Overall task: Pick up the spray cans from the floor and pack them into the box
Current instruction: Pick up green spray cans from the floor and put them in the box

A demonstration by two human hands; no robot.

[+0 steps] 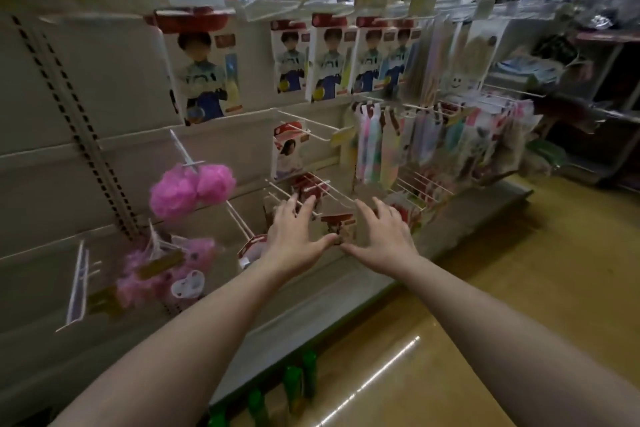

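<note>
Your bare forearms (194, 340) reached forward, smooth-skinned. Behind them stood the beige metal shelf unit (104, 166) with thin white wire hooks. Your left hand (294, 239) and right hand (381, 236) lay flat, fingers spread, thumbs almost meeting, holding nothing. The green-capped spray cans (298, 388) stood on the glossy floor (519, 288) beneath your left forearm, well apart from both hands, blurred and partly cut off.

Both arms reach forward, left hand (298, 240) and right hand (381, 240) spread flat, thumbs nearly touching.
</note>
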